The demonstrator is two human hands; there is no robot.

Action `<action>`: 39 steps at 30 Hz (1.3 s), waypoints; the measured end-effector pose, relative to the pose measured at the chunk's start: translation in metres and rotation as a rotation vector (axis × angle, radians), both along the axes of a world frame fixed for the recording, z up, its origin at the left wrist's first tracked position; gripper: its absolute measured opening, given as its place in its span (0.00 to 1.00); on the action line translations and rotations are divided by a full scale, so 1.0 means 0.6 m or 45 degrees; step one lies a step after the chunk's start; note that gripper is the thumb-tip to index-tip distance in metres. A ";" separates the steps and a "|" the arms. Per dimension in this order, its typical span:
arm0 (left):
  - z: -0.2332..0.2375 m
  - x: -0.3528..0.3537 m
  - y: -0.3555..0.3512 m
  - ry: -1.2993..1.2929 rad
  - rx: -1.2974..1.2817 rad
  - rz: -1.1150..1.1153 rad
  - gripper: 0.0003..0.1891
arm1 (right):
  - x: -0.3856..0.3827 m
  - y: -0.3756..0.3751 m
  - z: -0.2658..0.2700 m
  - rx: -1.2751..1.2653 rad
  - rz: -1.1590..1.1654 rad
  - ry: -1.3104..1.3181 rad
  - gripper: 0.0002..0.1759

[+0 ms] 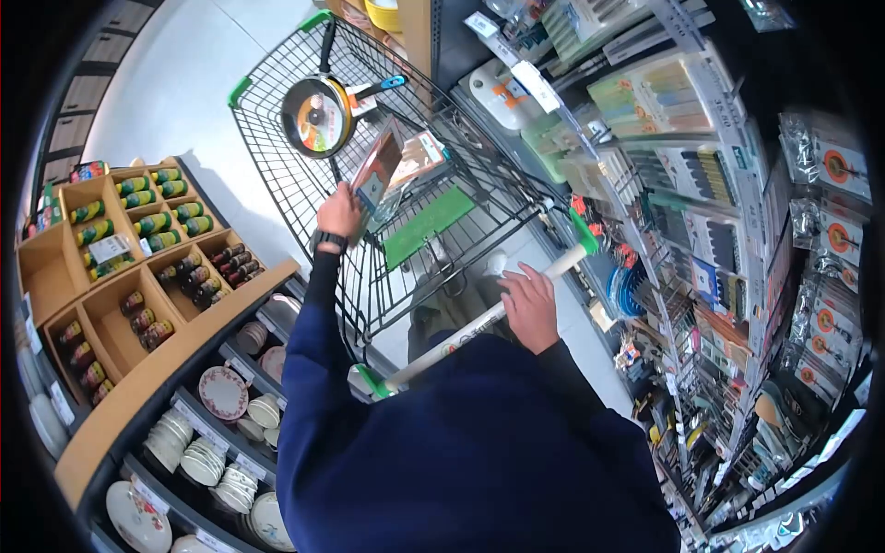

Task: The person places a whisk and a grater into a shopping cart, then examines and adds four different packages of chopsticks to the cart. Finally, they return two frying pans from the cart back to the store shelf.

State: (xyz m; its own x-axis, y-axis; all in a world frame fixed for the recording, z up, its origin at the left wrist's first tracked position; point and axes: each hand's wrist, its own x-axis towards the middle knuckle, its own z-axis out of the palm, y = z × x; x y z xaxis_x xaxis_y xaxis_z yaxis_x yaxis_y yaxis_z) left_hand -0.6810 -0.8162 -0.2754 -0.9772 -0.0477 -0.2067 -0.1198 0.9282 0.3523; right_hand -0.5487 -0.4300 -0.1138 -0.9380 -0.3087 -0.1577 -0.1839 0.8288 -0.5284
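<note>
Left hand (341, 217) grips a package (376, 175), its near edge hidden by fingers (345, 192)

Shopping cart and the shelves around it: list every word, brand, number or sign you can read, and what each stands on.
No text reads clearly enough to quote.
Cart handle: green and dark print, blurred and partly covered.
Frying pan: round label, too small.
Flat package in the left hand: print too blurred.
Jars: labels too small.
Shelf tags and hanging packs: too small or blurred.
</note>
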 end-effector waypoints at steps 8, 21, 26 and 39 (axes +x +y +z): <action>-0.242 -0.089 0.003 -0.466 0.052 0.036 0.19 | -0.001 -0.021 -0.016 0.110 -0.149 -0.025 0.11; -0.387 -0.146 0.003 -0.413 -0.075 0.245 0.24 | -0.006 -0.030 -0.020 0.193 -0.262 0.006 0.10; -0.422 -0.140 0.006 -0.101 0.091 0.300 0.23 | -0.007 -0.030 -0.021 0.196 -0.258 0.025 0.10; -0.349 0.017 0.042 -0.446 1.244 0.272 0.15 | 0.021 -0.002 -0.027 0.074 -0.161 0.248 0.08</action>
